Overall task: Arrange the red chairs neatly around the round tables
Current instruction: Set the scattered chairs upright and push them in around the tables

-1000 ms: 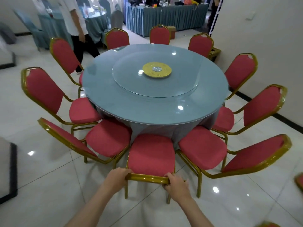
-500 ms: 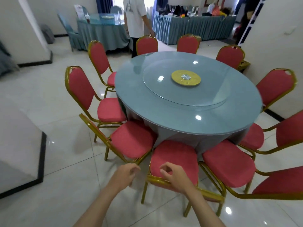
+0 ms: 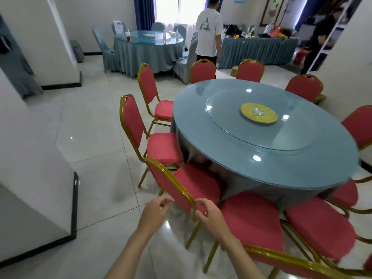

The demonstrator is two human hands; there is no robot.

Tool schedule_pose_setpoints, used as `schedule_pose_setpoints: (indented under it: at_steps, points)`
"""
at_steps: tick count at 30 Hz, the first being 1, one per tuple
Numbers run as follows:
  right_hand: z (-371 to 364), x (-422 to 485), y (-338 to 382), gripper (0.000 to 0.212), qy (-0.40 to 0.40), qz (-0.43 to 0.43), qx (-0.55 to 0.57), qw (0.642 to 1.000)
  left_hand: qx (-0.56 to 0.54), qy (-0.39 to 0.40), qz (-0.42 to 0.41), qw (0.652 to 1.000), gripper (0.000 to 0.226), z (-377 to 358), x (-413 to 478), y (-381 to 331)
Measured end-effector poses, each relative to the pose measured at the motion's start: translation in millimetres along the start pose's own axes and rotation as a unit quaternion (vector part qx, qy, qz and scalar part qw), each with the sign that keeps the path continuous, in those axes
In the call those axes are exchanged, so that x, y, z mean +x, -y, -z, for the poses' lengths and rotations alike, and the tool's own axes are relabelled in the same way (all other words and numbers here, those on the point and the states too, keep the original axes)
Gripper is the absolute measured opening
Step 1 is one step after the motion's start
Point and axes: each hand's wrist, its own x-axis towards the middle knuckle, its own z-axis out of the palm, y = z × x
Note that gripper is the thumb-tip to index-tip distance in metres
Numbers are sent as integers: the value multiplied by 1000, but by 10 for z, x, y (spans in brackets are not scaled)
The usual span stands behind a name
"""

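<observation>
A round table (image 3: 261,170) with a glass top and a yellow hub (image 3: 258,115) has several red chairs with gold frames around it. The nearest red chair (image 3: 198,185) stands at the table's near-left side, its seat partly under the cloth. My right hand (image 3: 210,216) curls its fingers round the near top corner of that chair's backrest. My left hand (image 3: 156,211) hovers just behind the backrest with loosely curled fingers and holds nothing. Beyond it two more red chairs (image 3: 132,121) (image 3: 148,83) stand a little out from the table. Another red chair (image 3: 252,224) is by my right arm.
A white wall corner with black skirting (image 3: 75,206) juts out on the left. A person in a white shirt (image 3: 209,31) stands beyond the table. A second round table (image 3: 149,45) and a long draped table (image 3: 259,49) stand at the back.
I let go of the chair in front of me and turned left. Both hands moved to the neighbouring chair's backrest, and the right hand now grips its corner.
</observation>
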Motion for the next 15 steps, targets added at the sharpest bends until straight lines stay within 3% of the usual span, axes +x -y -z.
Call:
schedule_pose_setpoints:
  at_steps: [3,6,12,15]
  points:
    - [-204,361,141,58,13,-16,-16,1000,18,-2,-16,1000,22,275,277,88]
    - [-393,752,245,69,4,-39,-7,999,45,2,-25,999,24,485,609,183]
    - [-749,1685,533,39,30,-62,30,997,93,10,-47,994,35,878,1536,286]
    - [-857,1995,593,33,75,-71,11,995,130,76,-42,988,52,997,1992,388]
